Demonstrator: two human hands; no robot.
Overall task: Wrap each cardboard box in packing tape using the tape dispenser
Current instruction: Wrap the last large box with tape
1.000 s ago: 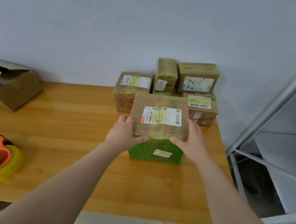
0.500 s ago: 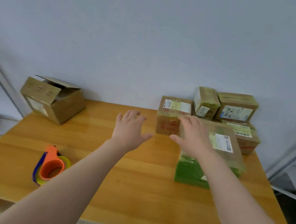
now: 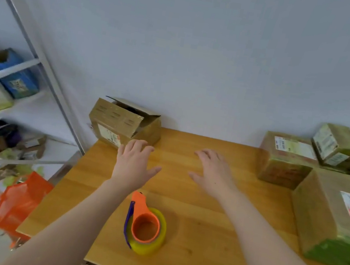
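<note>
An open cardboard box [image 3: 125, 122] with raised flaps lies at the back left corner of the wooden table [image 3: 202, 216]. My left hand [image 3: 134, 165] hovers just in front of it with fingers spread, holding nothing. My right hand [image 3: 213, 172] hovers over the table's middle, also spread and empty. The tape dispenser [image 3: 145, 226], orange with a yellow-tinted roll, lies near the front edge between my forearms. A taped box with a green side [image 3: 334, 217] stands at the right.
Several taped, labelled boxes [image 3: 286, 159] are stacked at the back right against the wall. A white metal shelf [image 3: 7, 71] with assorted packages stands left of the table. An orange bag [image 3: 21, 202] sits on the floor by the table's left corner.
Both hands have let go of the green-sided box, which now stands at the right. My view and both hands have swung left toward the open box.
</note>
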